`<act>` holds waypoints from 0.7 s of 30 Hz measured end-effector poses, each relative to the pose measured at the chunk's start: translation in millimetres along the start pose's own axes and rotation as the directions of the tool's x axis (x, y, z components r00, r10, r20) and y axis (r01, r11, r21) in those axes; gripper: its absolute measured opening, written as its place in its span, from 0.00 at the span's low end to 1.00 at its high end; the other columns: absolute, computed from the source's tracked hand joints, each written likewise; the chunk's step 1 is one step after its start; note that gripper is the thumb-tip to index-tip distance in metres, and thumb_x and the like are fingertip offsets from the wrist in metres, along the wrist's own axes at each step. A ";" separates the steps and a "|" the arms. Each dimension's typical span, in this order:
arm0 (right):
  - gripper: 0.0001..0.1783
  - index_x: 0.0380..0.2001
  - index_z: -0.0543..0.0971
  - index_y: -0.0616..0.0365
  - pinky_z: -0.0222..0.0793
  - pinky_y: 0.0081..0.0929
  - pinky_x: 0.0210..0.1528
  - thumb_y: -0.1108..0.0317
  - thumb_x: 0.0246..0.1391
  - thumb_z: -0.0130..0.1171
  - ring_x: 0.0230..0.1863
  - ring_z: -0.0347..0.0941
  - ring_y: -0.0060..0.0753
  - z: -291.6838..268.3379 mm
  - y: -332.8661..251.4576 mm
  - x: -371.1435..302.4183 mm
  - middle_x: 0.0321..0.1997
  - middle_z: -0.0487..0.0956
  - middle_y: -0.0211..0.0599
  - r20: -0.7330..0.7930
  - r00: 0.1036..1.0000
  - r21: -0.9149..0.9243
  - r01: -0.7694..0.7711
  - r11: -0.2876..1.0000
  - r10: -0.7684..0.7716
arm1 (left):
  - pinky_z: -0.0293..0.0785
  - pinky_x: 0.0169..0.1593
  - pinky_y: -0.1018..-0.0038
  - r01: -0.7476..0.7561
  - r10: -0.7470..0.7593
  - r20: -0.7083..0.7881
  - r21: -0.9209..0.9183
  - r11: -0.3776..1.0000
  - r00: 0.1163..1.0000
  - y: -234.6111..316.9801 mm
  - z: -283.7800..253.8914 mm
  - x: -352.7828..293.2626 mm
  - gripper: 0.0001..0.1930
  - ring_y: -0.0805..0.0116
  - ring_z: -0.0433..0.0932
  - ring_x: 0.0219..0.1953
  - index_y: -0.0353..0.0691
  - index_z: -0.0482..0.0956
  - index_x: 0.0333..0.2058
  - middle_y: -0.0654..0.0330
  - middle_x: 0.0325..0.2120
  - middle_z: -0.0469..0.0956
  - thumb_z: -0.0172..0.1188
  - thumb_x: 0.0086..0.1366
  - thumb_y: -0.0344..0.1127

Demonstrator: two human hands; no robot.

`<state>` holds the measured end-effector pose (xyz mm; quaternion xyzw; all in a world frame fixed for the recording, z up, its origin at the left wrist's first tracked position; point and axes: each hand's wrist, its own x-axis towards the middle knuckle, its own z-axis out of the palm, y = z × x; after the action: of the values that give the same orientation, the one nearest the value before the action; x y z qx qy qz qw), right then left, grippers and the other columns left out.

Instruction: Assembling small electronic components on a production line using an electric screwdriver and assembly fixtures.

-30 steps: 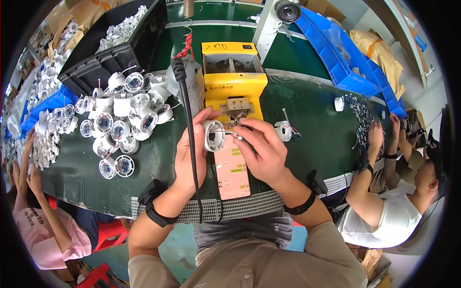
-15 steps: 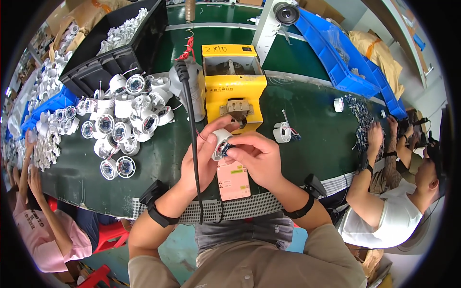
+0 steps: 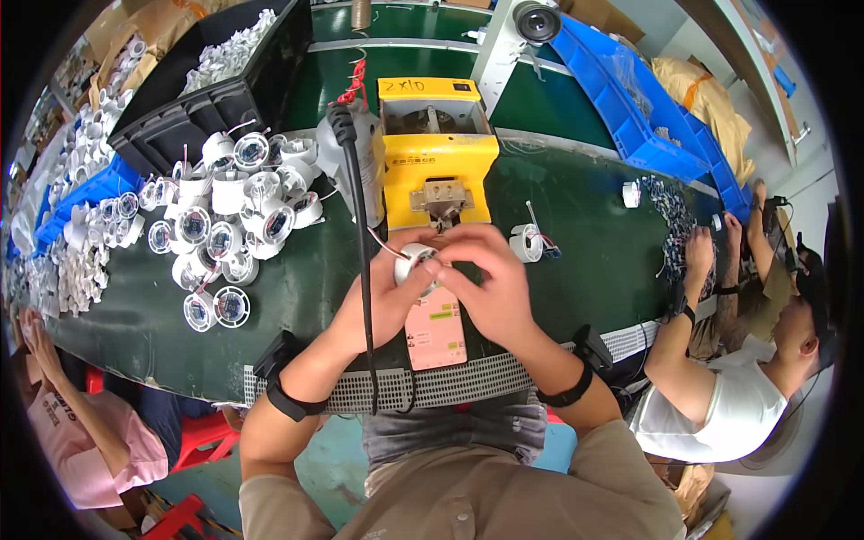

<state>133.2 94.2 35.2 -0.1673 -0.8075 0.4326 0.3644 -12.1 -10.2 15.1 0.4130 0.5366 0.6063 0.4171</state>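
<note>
My left hand (image 3: 380,304) is closed around a white cup-shaped plastic housing (image 3: 410,263), with a red-and-white wire sticking out of its back. Fingers of my right hand (image 3: 490,279) are bent over the housing's open side, and both thumbs meet there. Whether a circuit board sits under them cannot be made out, since the fingers cover it. Beneath my hands lies a phone (image 3: 436,335) with a pink screen. Just beyond them stands a yellow machine (image 3: 441,153). Right of my right hand rests another white housing (image 3: 524,244) with wires and a small board.
Many white housings with boards (image 3: 223,240) are heaped at left, before a black crate (image 3: 184,126) of white parts. A grey bottle (image 3: 364,162) and hanging black cable (image 3: 362,270) stand close in front. Blue bins (image 3: 652,144) and a pile of small boards (image 3: 670,220) lie right. People work on both sides.
Both thumbs have come together over the housing's open side, hiding the dark board my right fingers held there. The person at left has drawn their hands back from the parts.
</note>
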 end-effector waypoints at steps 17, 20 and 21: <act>0.24 0.40 0.85 0.45 0.57 0.59 0.61 0.48 0.39 0.73 0.61 0.62 0.53 -7.2 -19.0 -90.9 0.59 0.72 0.37 0.406 0.887 -0.418 0.395 0.818 -0.221 | 0.81 0.51 0.69 -0.070 0.069 -0.189 0.002 0.998 0.979 -2.0 -1.8 -1.3 0.18 0.64 0.80 0.44 0.32 0.61 0.60 0.55 0.43 0.75 0.44 0.75 0.33; 0.24 0.40 0.85 0.46 0.57 0.60 0.61 0.48 0.40 0.72 0.61 0.62 0.53 -11.1 -13.2 -87.6 0.58 0.72 0.38 0.379 0.898 -0.444 0.388 0.808 -0.223 | 0.83 0.48 0.68 0.016 -0.032 -0.115 -0.132 0.991 0.993 17.7 -1.4 -4.4 0.17 0.62 0.82 0.41 0.33 0.62 0.59 0.55 0.43 0.75 0.43 0.76 0.33; 0.24 0.40 0.85 0.46 0.57 0.60 0.61 0.48 0.40 0.72 0.61 0.62 0.53 -12.1 -11.4 -87.9 0.58 0.72 0.38 0.376 0.900 -0.447 0.384 0.808 -0.220 | 0.83 0.46 0.68 0.144 -0.160 -0.040 -0.265 0.953 0.986 25.7 -0.3 -5.2 0.17 0.61 0.82 0.40 0.34 0.63 0.59 0.55 0.42 0.75 0.42 0.76 0.33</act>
<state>202.2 43.2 9.9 -0.0565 -0.9554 0.1593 0.2421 -12.4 -17.2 40.4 0.2931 0.4947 0.6502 0.4966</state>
